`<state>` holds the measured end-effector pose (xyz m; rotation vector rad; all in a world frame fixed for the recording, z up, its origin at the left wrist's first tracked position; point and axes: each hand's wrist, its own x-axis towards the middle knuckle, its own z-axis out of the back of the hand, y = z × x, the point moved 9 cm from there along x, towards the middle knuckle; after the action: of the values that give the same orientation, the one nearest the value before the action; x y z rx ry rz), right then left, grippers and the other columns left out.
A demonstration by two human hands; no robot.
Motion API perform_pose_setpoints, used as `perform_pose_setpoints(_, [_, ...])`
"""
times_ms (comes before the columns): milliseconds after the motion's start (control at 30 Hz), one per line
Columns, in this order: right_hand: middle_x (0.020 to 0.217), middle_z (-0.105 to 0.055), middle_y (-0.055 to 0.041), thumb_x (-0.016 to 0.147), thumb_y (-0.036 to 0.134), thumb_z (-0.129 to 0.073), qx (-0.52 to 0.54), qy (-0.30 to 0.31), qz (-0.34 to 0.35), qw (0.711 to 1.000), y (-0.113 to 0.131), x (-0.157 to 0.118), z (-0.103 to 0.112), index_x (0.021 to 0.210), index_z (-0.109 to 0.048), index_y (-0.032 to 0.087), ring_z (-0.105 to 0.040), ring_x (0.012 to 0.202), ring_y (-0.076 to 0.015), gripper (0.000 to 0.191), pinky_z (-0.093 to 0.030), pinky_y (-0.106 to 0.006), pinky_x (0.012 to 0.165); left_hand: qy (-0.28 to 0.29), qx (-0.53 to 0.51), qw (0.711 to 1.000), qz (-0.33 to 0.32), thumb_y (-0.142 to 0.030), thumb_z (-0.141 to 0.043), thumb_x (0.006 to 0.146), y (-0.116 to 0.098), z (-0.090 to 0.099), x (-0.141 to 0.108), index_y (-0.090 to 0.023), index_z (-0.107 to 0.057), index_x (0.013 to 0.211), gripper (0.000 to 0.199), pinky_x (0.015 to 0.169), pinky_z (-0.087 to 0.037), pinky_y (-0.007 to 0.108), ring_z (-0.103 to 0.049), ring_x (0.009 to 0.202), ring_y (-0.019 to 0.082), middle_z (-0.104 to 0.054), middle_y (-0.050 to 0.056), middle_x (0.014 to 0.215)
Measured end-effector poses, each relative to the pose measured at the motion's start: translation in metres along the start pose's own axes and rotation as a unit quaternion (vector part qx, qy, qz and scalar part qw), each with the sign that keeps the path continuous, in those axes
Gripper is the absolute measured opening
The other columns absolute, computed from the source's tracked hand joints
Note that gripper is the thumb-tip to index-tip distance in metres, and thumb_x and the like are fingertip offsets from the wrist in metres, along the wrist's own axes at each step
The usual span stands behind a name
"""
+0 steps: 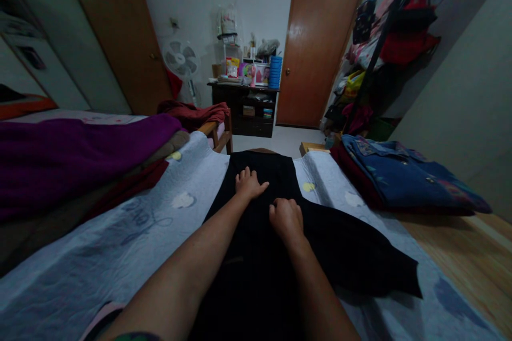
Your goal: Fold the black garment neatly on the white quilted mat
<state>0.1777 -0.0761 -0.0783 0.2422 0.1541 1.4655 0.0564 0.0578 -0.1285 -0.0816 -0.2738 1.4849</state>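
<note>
A black long-sleeved garment [256, 240] is spread over the light blue patterned sheet, one sleeve reaching out to the right. My left hand [250, 185] rests on its upper part, palm down with the fingers spread. Just below and to the right, my right hand [286, 217] is on the cloth with its fingers curled in; whether they pinch any fabric is hidden.
Folded denim clothing [404, 173] lies at the right on dark red cloth. A purple blanket [88, 154] covers the left side. Beyond the bed are a dark cabinet [242, 113], a white fan [181, 58] and a wooden door [316, 48].
</note>
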Motion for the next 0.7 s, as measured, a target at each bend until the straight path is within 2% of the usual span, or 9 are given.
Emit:
perform_pose_setpoints(100, [0.098,-0.070,-0.0091,0.088,0.027,-0.043,0.007,-0.032,-0.028,0.999,-0.012,0.003,0.005,0.097,-0.068,0.019,-0.059,0.097,-0.0244,0.028,-0.040,-0.034,0.082,0.055,-0.004,0.998,0.010,-0.080,-0.040,0.071,0.002,-0.012,0.000,-0.014,-0.035,0.140,0.096,0.111,-0.014,0.051,-0.014,0.141,0.037,-0.021,0.019,0.153])
perform_pose_setpoints(167, [0.114,-0.065,-0.0091,0.088,0.025,-0.044,0.017,-0.061,-0.019,0.998,-0.015,0.004,0.005,0.110,-0.064,0.018,-0.055,0.109,-0.0238,0.031,-0.038,-0.034,0.090,0.069,-0.002,0.998,0.013,-0.085,-0.038,0.067,0.001,-0.014,0.001,-0.012,-0.031,0.143,0.106,0.112,-0.011,0.052,-0.010,0.142,0.038,-0.016,0.021,0.154])
perform_pose_setpoints(233, [0.135,-0.053,-0.0096,0.087,0.023,-0.044,0.022,-0.069,0.010,0.997,-0.011,0.005,0.000,0.126,-0.054,0.015,-0.042,0.127,-0.0228,0.041,-0.030,-0.033,0.101,0.071,0.001,0.997,0.014,-0.086,-0.036,0.065,0.000,-0.013,0.000,-0.010,-0.028,0.144,0.110,0.112,-0.010,0.052,-0.009,0.142,0.039,-0.015,0.022,0.154])
perform_pose_setpoints(300, [0.147,-0.039,-0.0093,0.089,0.024,-0.043,0.019,-0.041,0.028,0.999,-0.008,0.005,-0.013,0.136,-0.045,0.013,-0.028,0.137,-0.0220,0.049,-0.022,-0.034,0.108,0.067,0.002,0.998,0.012,-0.087,-0.036,0.065,0.000,-0.012,-0.002,-0.009,-0.028,0.145,0.112,0.112,-0.010,0.052,-0.009,0.142,0.039,-0.015,0.023,0.154])
perform_pose_setpoints(367, [0.149,-0.034,-0.0102,0.091,0.029,-0.039,0.009,0.005,0.014,1.000,-0.009,0.004,-0.026,0.139,-0.042,0.011,-0.023,0.139,-0.0238,0.051,-0.019,-0.038,0.110,0.058,-0.001,0.998,0.010,-0.088,-0.035,0.064,0.000,-0.010,-0.003,-0.011,-0.028,0.145,0.112,0.112,-0.011,0.052,-0.009,0.142,0.039,-0.016,0.022,0.154])
perform_pose_setpoints(433, [0.150,-0.032,-0.0117,0.092,0.035,-0.037,-0.002,0.034,-0.015,0.999,-0.014,0.002,-0.033,0.139,-0.041,0.011,-0.023,0.139,-0.0270,0.053,-0.020,-0.042,0.110,0.048,-0.003,0.999,0.007,-0.089,-0.034,0.064,0.000,-0.008,-0.005,-0.013,-0.029,0.144,0.111,0.112,-0.011,0.051,-0.011,0.142,0.039,-0.018,0.021,0.154])
perform_pose_setpoints(533, [0.150,-0.031,-0.0157,0.090,0.044,-0.039,-0.018,0.062,-0.043,0.997,-0.022,0.001,-0.028,0.140,-0.039,0.008,-0.026,0.138,-0.0310,0.062,-0.025,-0.044,0.108,0.035,0.000,0.999,0.005,-0.086,-0.034,0.068,0.000,-0.007,-0.006,-0.013,-0.031,0.143,0.105,0.112,-0.013,0.050,-0.013,0.141,0.038,-0.020,0.020,0.154])
perform_pose_setpoints(633, [0.138,-0.047,-0.0200,0.087,0.046,-0.044,-0.030,0.112,-0.047,0.992,-0.025,0.006,-0.020,0.129,-0.051,0.007,-0.043,0.127,-0.0324,0.058,-0.035,-0.043,0.100,0.025,0.002,1.000,0.010,-0.073,-0.031,0.081,0.001,-0.005,-0.006,-0.012,-0.034,0.142,0.087,0.112,-0.015,0.049,-0.016,0.141,0.035,-0.023,0.019,0.153])
perform_pose_setpoints(700, [0.131,-0.053,-0.0197,0.087,0.041,-0.045,-0.037,0.116,-0.024,0.992,-0.020,0.016,-0.014,0.123,-0.056,0.007,-0.046,0.124,-0.0317,0.051,-0.036,-0.042,0.099,0.014,-0.005,1.000,0.012,-0.061,-0.028,0.089,0.002,-0.003,-0.006,-0.014,-0.037,0.140,0.070,0.112,-0.017,0.048,-0.020,0.141,0.033,-0.027,0.018,0.152])
